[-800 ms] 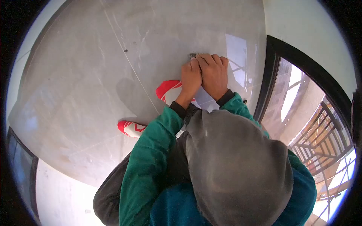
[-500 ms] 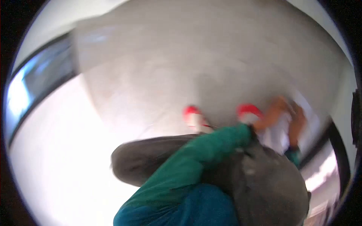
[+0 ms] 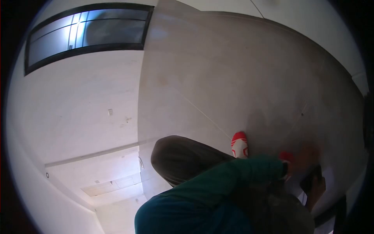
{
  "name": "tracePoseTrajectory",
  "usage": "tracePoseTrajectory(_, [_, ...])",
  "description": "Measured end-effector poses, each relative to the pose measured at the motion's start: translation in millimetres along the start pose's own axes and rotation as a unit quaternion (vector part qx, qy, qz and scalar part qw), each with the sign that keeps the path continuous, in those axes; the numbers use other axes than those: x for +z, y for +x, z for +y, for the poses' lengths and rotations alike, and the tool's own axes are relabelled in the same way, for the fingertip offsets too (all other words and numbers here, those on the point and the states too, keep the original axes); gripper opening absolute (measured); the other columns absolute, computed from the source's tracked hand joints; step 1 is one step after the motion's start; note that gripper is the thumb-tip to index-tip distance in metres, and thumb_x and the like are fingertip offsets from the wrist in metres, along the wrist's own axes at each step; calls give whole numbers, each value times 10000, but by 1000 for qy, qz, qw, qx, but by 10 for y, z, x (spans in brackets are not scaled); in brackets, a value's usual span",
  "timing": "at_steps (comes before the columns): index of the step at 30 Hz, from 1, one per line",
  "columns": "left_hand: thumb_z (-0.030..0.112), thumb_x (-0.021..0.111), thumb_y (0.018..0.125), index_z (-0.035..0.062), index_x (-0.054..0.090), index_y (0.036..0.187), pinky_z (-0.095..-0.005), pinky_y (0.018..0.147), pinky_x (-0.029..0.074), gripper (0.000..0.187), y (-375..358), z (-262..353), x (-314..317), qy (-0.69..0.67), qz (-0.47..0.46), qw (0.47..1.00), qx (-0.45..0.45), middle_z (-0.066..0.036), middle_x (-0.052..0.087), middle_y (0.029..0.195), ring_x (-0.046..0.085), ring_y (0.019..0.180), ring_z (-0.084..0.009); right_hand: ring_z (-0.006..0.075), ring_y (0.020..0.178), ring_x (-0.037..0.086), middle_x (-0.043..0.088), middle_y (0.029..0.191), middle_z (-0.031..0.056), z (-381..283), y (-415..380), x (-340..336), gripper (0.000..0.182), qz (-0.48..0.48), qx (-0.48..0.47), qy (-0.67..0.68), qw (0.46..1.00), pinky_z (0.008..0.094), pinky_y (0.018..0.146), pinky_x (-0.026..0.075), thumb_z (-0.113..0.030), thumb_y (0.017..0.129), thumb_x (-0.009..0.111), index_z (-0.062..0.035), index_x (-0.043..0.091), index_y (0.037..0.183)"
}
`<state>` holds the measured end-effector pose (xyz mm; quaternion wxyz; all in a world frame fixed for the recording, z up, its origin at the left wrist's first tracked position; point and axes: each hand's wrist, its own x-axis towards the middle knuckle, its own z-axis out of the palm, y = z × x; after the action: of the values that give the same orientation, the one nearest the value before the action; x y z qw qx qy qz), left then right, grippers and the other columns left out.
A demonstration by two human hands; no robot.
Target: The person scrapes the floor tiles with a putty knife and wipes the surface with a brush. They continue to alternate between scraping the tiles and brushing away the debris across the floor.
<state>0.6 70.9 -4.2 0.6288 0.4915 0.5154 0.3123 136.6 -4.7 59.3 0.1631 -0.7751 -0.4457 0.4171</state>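
My right hand (image 3: 320, 190) is near the right edge, low in the view, wrapped round a dark, flat object (image 3: 309, 180) that looks like a phone. Just above it is my left hand (image 3: 303, 156), dim and smeared by motion, so its fingers cannot be made out. A green sleeve (image 3: 249, 169) covers my left arm, which crosses over my dark-trousered knees. Something pale shows by my right wrist, too dim to name.
I am crouched over a grey floor (image 3: 218, 70). My red-and-white shoe (image 3: 239, 145) stands in front of my knee (image 3: 183, 158). A white wall (image 3: 89, 101) with a dark-framed window (image 3: 89, 33) is on the left. A small dark spot (image 3: 302, 114) lies on the floor.
The view has turned, and the hands now appear lower and farther right. They were close together near a white thing; now the dark flat object shows in my right hand.
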Motion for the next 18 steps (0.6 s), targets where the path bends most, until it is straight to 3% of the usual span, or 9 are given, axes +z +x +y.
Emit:
tracePoseTrajectory(3, [266, 498, 825, 23, 564, 892, -432, 763, 393, 261, -185, 231, 35, 183, -45, 982, -30, -191, 535, 919, 517, 878, -311, 304, 701, 494, 518, 763, 225, 137, 127, -18, 503, -17, 8, 4, 1000, 400, 658, 393, -426, 807, 536, 75, 511, 848])
tracePoseTrajectory(5, [312, 468, 860, 17, 556, 909, -412, 769, 402, 312, -212, 301, 16, -25, -153, 986, -62, -185, 532, 941, 516, 885, -306, 299, 720, 519, 538, 767, 211, 376, 161, 40, 569, 27, -18, 8, 999, 390, 649, 404, -505, 792, 533, 60, 539, 855])
tracePoseTrajectory(7, [325, 463, 868, 20, 554, 916, -392, 781, 406, 322, -253, 115, 141, -43, -127, 987, -87, -180, 534, 941, 516, 894, -287, 283, 741, 533, 561, 840, 183, 361, 140, 49, 529, 7, -14, 28, 999, 374, 666, 422, -452, 791, 567, 64, 541, 903])
tracePoseTrajectory(9, [339, 458, 877, 24, 551, 924, -373, 792, 410, 332, -276, -82, 205, -68, -105, 985, -119, -175, 537, 941, 517, 904, -268, 263, 789, 534, 567, 933, 155, 272, -1, 108, 513, 16, 83, 319, 944, 355, 695, 435, -386, 788, 600, 70, 512, 1007])
tracePoseTrajectory(12, [311, 435, 895, 13, 540, 898, -340, 744, 425, 317, -360, -188, 259, -288, -119, 943, -120, -116, 572, 864, 551, 821, -206, 236, 867, 541, 560, 997, 149, 470, 35, 171, 547, -55, 53, 315, 946, 331, 723, 448, -333, 786, 616, 72, 461, 1120])
tracePoseTrajectory(14, [292, 405, 909, 24, 541, 916, -352, 785, 419, 301, -417, -66, 89, -305, -181, 922, -157, -124, 561, 952, 535, 900, -202, 270, 929, 533, 558, 1032, 159, 338, 81, 220, 430, -68, 39, 54, 995, 337, 783, 433, -291, 834, 544, 6, 491, 1141])
tracePoseTrajectory(16, [305, 391, 915, 23, 503, 1016, -348, 803, 421, 320, -489, -289, 84, -210, -216, 941, -151, -124, 551, 998, 530, 931, -209, 321, 1007, 511, 548, 1095, 162, -98, 120, 236, 310, -125, 12, -267, 955, 350, 877, 400, -231, 881, 460, -77, 543, 1136])
tracePoseTrajectory(17, [312, 384, 919, 23, 484, 1065, -346, 812, 423, 339, -532, -460, 98, -159, -222, 951, -143, -124, 546, 1020, 527, 947, -212, 289, 992, 516, 555, 1070, 141, -229, -2, 217, 282, -22, -12, -85, 996, 383, 830, 412, -161, 834, 469, -51, 576, 1070])
tracePoseTrajectory(18, [318, 377, 922, 22, 465, 1115, -345, 821, 424, 365, -580, -643, 155, -118, -222, 958, -137, -124, 541, 1043, 524, 963, -215, 291, 1046, 485, 549, 1084, 136, 323, -77, 384, 253, 93, -234, -148, 956, 427, 887, 362, -119, 785, 503, -51, 592, 1012])
